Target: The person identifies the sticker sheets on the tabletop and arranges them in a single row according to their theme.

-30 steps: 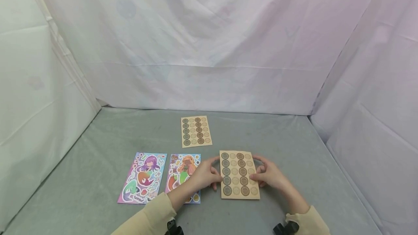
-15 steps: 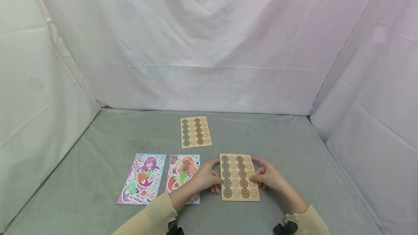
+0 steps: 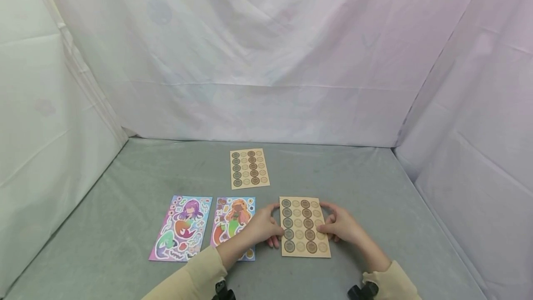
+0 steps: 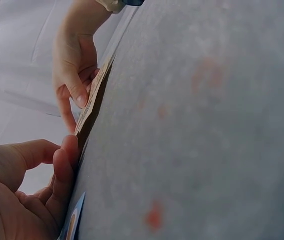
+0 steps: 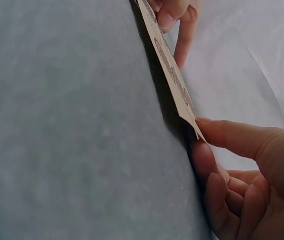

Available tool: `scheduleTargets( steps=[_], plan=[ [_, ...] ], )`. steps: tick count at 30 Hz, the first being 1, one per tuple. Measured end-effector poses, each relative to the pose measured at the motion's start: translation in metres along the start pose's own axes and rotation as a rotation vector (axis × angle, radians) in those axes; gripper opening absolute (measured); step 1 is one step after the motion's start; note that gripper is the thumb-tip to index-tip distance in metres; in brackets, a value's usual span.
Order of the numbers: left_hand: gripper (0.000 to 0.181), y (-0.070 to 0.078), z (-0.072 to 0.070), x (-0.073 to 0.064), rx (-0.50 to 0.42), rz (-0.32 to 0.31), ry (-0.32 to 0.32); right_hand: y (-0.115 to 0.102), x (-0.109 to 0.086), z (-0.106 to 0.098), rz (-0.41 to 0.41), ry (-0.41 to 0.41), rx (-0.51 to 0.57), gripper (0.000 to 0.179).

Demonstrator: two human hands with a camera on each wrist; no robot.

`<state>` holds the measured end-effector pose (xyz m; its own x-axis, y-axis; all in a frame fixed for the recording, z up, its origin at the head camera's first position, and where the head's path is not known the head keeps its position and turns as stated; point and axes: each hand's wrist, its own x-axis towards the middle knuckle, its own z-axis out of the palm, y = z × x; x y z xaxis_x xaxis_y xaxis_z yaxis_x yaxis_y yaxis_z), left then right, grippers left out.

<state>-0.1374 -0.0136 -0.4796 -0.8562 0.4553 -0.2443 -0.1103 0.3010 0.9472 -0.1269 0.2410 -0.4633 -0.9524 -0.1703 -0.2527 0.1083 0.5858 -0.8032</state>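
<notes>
A tan sticker sheet (image 3: 299,228) printed with columns of dark and pale round, coin-like designs lies at front centre-right in the head view. My left hand (image 3: 261,227) holds its left edge, the thumb at the edge. On the opposite side my right hand (image 3: 342,226) pinches the right edge, thumb on top. In the right wrist view the near end of the tan sheet (image 5: 171,70) stands slightly off the cloth, with a finger (image 5: 203,157) beneath it. From the left wrist, the left thumb and fingertips meet by the sheet's edge, where the contact is partly hidden.
A similar tan sheet (image 3: 250,169) lies farther back. Two colourful mermaid sticker sheets, a purple-haired one (image 3: 183,228) and an orange-haired one (image 3: 222,216), lie left; the left forearm crosses over the latter. Grey cloth (image 3: 354,175) covers the table, with white curtains (image 3: 266,59) around it.
The held tan sheet has come down and slightly nearer the person, both hands keeping its edges. Over the last half second it has hardly moved. The other sheets stay put.
</notes>
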Motion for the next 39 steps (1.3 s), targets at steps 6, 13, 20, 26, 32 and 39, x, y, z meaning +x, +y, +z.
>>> scheduleTargets(
  steps=[6, 13, 20, 26, 32, 39],
  plan=[
    [0.083, -0.0016, 0.0001, 0.0009, 0.019, -0.004, 0.002, 0.0022, 0.001, -0.0006, -0.013, -0.01, 0.006, 0.078],
    [0.082, -0.0017, 0.0007, 0.0009, 0.022, 0.003, -0.002, 0.0007, 0.0006, 0.0007, 0.015, 0.003, 0.005, 0.079],
    [0.083, -0.001, 0.0012, 0.0001, 0.022, -0.003, -0.006, -0.0007, -0.0004, 0.002, 0.008, 0.005, -0.003, 0.08],
    [0.084, 0.0003, 0.0002, 0.0008, 0.005, -0.024, -0.018, -0.0009, 0.0003, 0.0026, 0.016, 0.021, -0.005, 0.08],
    [0.084, -0.0002, -0.0004, 0.0026, -0.01, -0.036, -0.019, 0.0014, 0.0016, 0.0034, 0.021, 0.031, -0.01, 0.081],
    [0.081, 0.0025, 0.0014, 0.002, 0.039, -0.039, 0.003, 0.0033, 0.0019, 0.0058, 0.013, 0.048, -0.044, 0.083]
  ],
)
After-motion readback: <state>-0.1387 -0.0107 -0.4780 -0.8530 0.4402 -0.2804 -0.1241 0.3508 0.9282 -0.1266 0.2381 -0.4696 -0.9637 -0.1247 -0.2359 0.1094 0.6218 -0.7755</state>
